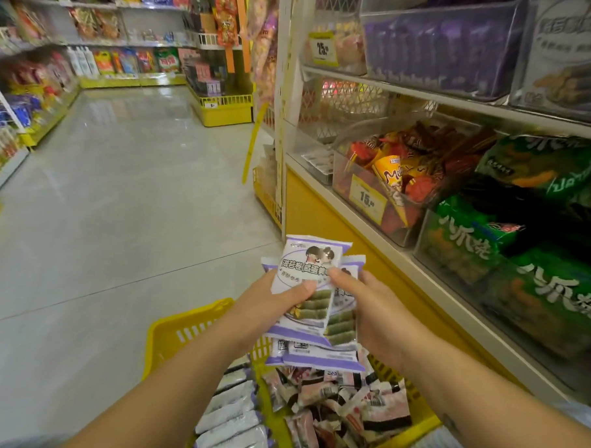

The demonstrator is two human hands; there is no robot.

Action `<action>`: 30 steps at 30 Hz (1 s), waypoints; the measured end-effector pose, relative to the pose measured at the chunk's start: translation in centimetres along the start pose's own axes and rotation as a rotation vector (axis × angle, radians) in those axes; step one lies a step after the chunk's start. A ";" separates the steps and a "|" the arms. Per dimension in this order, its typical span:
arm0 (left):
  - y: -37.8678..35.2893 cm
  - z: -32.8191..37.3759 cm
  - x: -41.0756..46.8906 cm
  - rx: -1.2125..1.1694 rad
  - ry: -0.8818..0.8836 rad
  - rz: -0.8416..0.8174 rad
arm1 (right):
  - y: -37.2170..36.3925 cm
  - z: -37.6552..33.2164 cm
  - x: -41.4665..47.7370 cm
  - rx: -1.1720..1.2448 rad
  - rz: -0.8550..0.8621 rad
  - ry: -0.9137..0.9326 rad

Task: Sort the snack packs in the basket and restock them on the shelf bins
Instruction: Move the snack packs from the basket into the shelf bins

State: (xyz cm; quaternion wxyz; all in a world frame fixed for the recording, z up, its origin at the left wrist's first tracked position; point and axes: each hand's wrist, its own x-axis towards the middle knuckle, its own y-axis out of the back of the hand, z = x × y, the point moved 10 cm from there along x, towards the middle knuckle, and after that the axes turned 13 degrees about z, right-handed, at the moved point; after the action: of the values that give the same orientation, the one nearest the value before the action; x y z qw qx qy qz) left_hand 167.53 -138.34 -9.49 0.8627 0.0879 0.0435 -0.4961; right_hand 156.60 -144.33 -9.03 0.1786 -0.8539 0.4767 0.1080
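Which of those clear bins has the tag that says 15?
The lower-shelf bin of red and orange snacks, just left of the green packs. The upper bin has a tag too, but it reads 25.

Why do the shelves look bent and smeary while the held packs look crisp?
Head view: the wide-angle lens bows the shelf rail; the purple-and-white packs gripped by left hand and right hand are crisp; far aisle shelves are soft; the floor carries pale glare.

head cam | worn high, facing forward and down | close over basket (181,317) | shelf (462,99) right, aisle floor (119,199) left
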 end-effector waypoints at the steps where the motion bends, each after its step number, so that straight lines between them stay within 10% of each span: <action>1: -0.3 0.7 -0.1 0.048 -0.068 0.011 | 0.4 -0.6 0.0 -0.024 0.055 0.064; 6: -1.8 3.3 -1.2 0.183 -0.260 0.048 | 1.8 -4.6 -0.6 0.086 0.189 0.286; 16: -2.9 8.5 -3.5 -0.148 -0.397 0.017 | 0.1 -8.5 -3.3 0.034 -0.110 0.472; 30: -6.9 17.9 -5.2 -0.104 -0.536 -0.182 | 2.8 -17.4 -8.2 0.059 0.180 0.627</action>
State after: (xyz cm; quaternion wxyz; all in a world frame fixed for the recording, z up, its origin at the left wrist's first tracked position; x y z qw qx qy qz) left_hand 158.75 -140.83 8.17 0.7986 -0.0951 -0.1531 -0.5743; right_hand 150.14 -146.43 9.24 0.0378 -0.7943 0.5852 -0.1587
